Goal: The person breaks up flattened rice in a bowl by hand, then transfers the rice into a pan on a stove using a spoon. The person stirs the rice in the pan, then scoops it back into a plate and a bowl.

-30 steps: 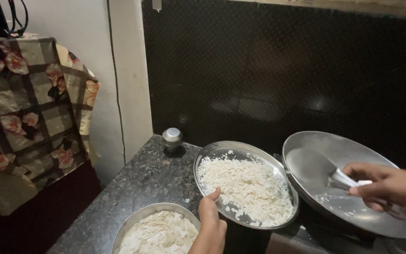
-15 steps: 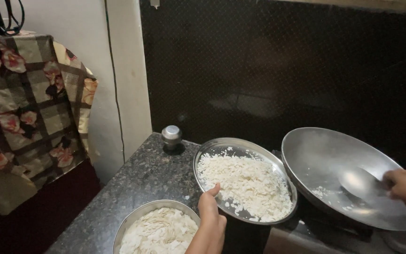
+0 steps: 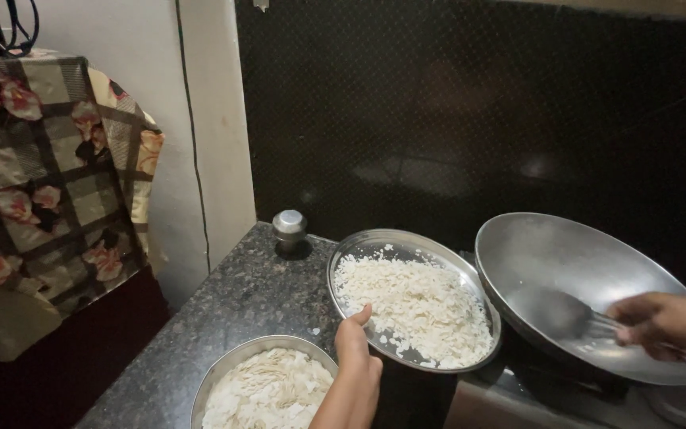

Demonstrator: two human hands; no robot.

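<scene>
The steel plate (image 3: 413,306) heaped w/ white flattened-rice flakes sits tilted near the middle of the bench (image 3: 232,302), its near rim pinched by the left hand (image 3: 356,347), thumb up over the edge, fingers under, so that grip is closed on the plate. Vs. a sec ago the plate and left hand sit about the same; what has changed is on the right side: the right hand (image 3: 664,324) has pulled back toward the right edge of the wok (image 3: 581,290), and the metal spatula (image 3: 569,316) it holds now lies flat w/ its blade on the wok's floor, where a sec ago the blade was up nearer the hand. Right grip is closed round the spatula's handle, though motion blur hides the fingers' detail. To my eye that means the wok is being stirred or scraped while the plate is held ready beside it, rim nearly touching the wok's rim; nothing from the plate is in the wok yet, which looks bare apart from a few specks. Count: 2 plates of flakes, the held one plus a second plate (image 3: 267,385) lower left on the bench, just beside the left forearm; 1 wok; 1 spatula; 1 small steel-lidded jar (image 3: 289,230) at the back by the wall; 1 floral checked cloth (image 3: 49,175) hanging far left; 2 hands, both the person's own.
</scene>
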